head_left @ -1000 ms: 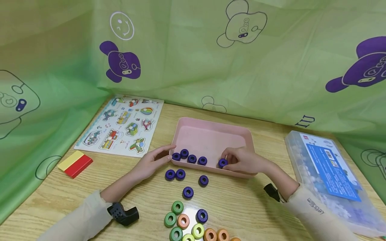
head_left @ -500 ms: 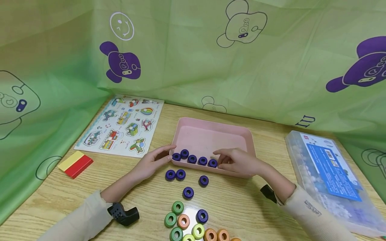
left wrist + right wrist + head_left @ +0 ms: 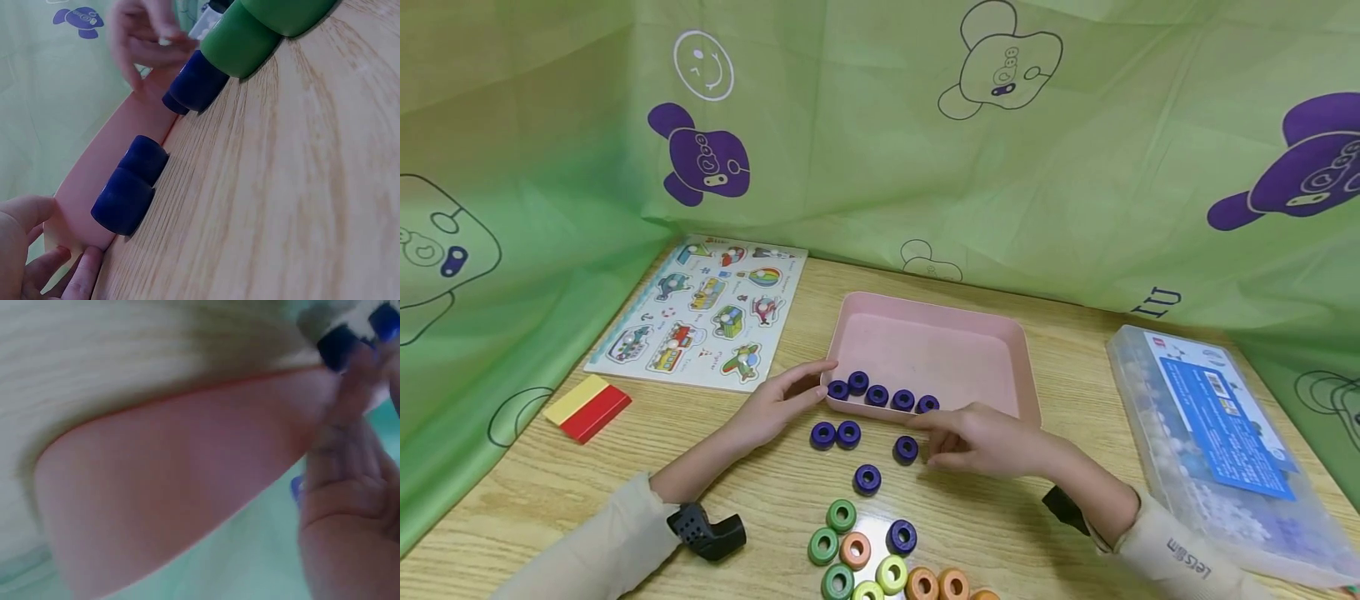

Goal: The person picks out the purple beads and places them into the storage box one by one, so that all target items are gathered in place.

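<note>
A shallow pink tray [image 3: 940, 333] stands mid-table, with several dark purple ring-shaped beads [image 3: 877, 395] along its front wall. My left hand [image 3: 778, 404] holds the tray's front left corner; in the left wrist view its fingers [image 3: 47, 265] lie against the wall. My right hand [image 3: 985, 442] hovers in front of the tray with nothing in it, index finger extended and thumb apart. Just left of its fingertips lies a loose purple bead [image 3: 906, 450]. More purple beads [image 3: 823, 435] lie in front of the tray. The right wrist view is blurred.
Green beads [image 3: 823, 546], yellow-green beads [image 3: 892, 574] and orange beads [image 3: 922, 583] lie at the near edge. A picture puzzle board [image 3: 700, 312] is at the back left, near a red and yellow block [image 3: 587, 408]. At the right stands a clear plastic case [image 3: 1225, 450]. A green curtain [image 3: 865, 150] hangs behind.
My right hand slid a purple bead left to join the row inside the tray, let it go, then came out over the front wall toward me. The left hand stayed put.
</note>
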The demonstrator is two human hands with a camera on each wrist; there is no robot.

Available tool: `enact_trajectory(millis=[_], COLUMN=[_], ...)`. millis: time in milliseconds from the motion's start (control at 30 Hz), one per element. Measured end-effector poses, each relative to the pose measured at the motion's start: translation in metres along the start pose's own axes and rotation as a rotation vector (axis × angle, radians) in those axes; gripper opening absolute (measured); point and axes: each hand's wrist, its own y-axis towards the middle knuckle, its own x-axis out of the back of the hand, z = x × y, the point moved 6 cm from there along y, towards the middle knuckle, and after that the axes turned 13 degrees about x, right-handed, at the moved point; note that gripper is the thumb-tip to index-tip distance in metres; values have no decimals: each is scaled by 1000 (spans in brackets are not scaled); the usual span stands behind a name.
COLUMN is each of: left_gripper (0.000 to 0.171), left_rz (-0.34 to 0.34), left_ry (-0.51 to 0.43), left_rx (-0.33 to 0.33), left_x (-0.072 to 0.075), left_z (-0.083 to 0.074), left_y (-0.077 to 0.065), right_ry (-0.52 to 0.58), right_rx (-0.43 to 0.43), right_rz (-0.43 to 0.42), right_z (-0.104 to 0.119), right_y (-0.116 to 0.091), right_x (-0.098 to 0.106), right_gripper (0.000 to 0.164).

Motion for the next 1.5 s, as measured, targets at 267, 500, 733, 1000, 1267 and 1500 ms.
enact_trajectory(millis=[267, 500, 733, 1000, 1267, 1500], left_gripper=[37, 37, 37, 37, 37, 37], left_rz=[5, 8, 12, 8, 13, 6], left_ry=[-8, -9, -2, -7, -6, -9], left_rx=[-2, -23, -25, -8, -1, -19], left_x=[0, 0, -1, 0, -1, 0], left_z=[1, 1, -1, -1, 1, 2], left_y=[0, 0, -1, -1, -1, 0], right_ry=[-114, 3, 16, -20, -103, -200], right_rx=[-57, -9, -56, -143, -133, -78], right_rz=[128, 162, 69, -136, -88, -33], right_z=[0, 9, 11, -16, -59, -61], right_y=[8, -4, -30, -52, -42, -21], right_x=[-19, -26, -4, 47, 38, 25], right_gripper=[41, 27, 23, 27, 27, 21])
